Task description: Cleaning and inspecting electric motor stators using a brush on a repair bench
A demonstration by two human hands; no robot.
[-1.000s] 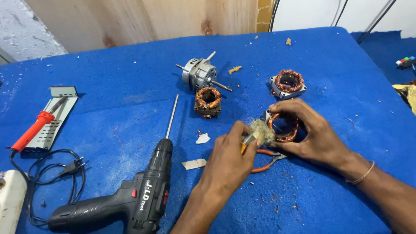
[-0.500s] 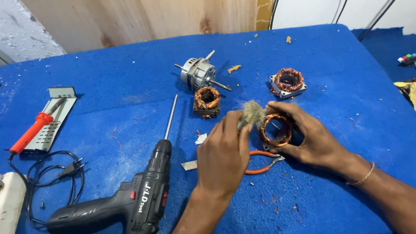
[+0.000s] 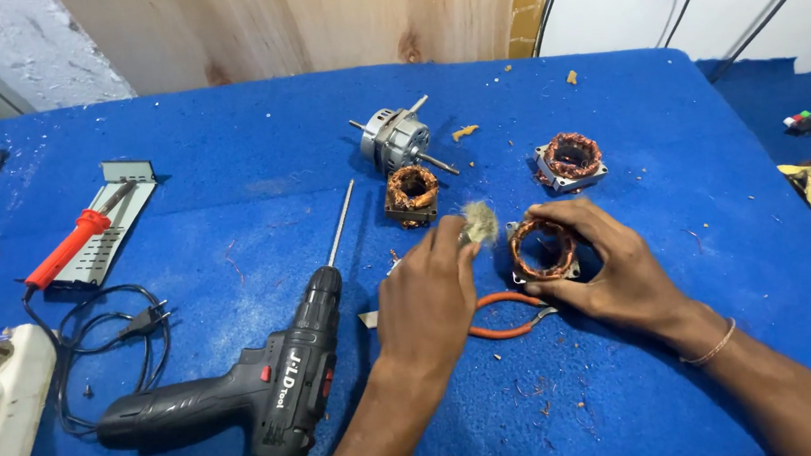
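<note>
Matt blue cloth table (image 3: pixel 222 136), glossy copper-wire stator (image 3: pixel 542 248), black plastic drill (image 3: pixel 244 394).

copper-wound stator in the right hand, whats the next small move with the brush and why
Probably sweep the frayed pale brush, pinched by the left hand, right onto the copper-wound stator. The right hand steadies it on the blue table, and the bristles sit just beside the windings.

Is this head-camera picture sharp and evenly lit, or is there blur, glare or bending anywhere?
Head view: light is soft and even, with only faint shadows under the drill and both hands; no strong glare on the blue table; the left hand with its tuft looks slightly soft, the right hand and coil sharp; the table's far edge bows a little, wide-lens style.
</note>
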